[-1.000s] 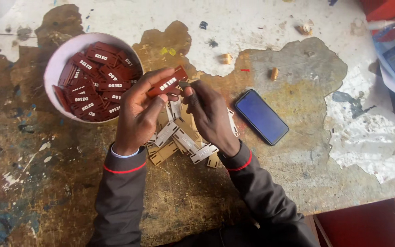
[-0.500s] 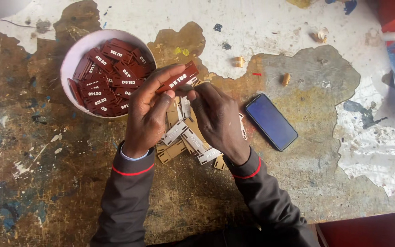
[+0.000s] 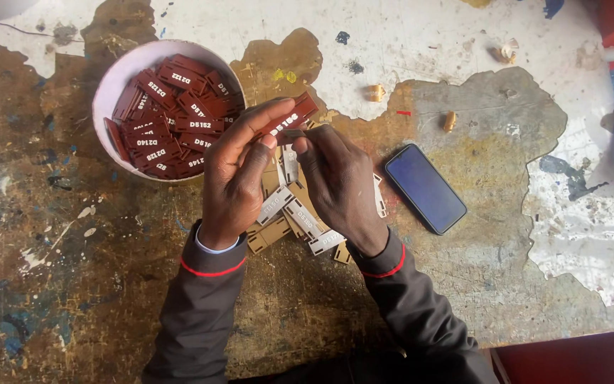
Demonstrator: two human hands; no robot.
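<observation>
My left hand point(image 3: 236, 178) pinches a small dark red rectangular tag point(image 3: 291, 118) with white lettering, held just right of a white bowl point(image 3: 111, 92). My right hand point(image 3: 335, 185) has its fingertips at the lower edge of that same tag. Inside the bowl lies a heap of several more red tags point(image 3: 172, 114). Under both hands sits a loose pile of pale and tan tag pieces point(image 3: 289, 213), partly hidden by my fingers.
A dark smartphone point(image 3: 425, 188) lies face up right of my right hand. The worktop point(image 3: 72, 284) is worn brown with white paint patches. Small tan scraps point(image 3: 374, 92) lie beyond the hands. A red object point(image 3: 570, 363) fills the bottom right corner.
Both hands stay together on the red tag. The view has shifted slightly, so bowl, hands and phone sit a little further right and lower in the picture.
</observation>
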